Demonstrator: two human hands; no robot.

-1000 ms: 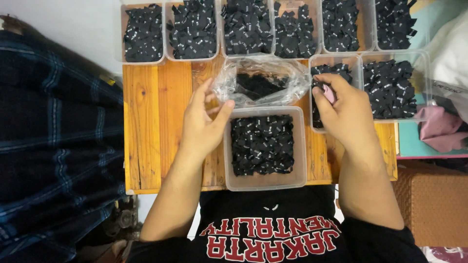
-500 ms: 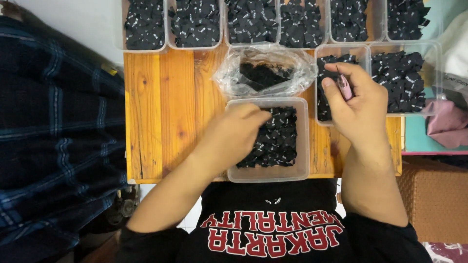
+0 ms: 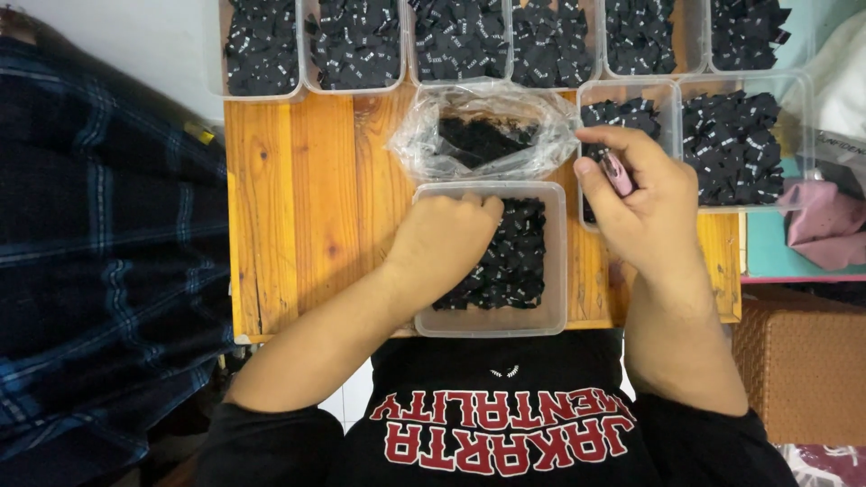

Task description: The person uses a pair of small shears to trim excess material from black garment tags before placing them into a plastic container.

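Note:
A clear plastic tub (image 3: 556, 261) of small black pieces with white marks stands at the near edge of a wooden table (image 3: 298, 189). My left hand (image 3: 444, 245) reaches down into this tub, its fingers curled among the black pieces (image 3: 514, 257). Whether it grips any is hidden. To the right, my right hand (image 3: 642, 203) is raised above the table and holds a small pink tool (image 3: 617, 171) between thumb and fingers. Just beyond the tub lies a crumpled clear plastic bag (image 3: 483, 135) with more black pieces inside.
A row of clear tubs (image 3: 361, 45) filled with the same black pieces lines the far edge, and two more tubs (image 3: 731, 144) stand at the right. Dark plaid cloth (image 3: 99, 252) lies left of the table. A pink cloth (image 3: 825, 225) sits far right.
My left hand moved from the tub's left rim into the tub and sank among the black pieces. My right hand stayed at the right with the pink tool.

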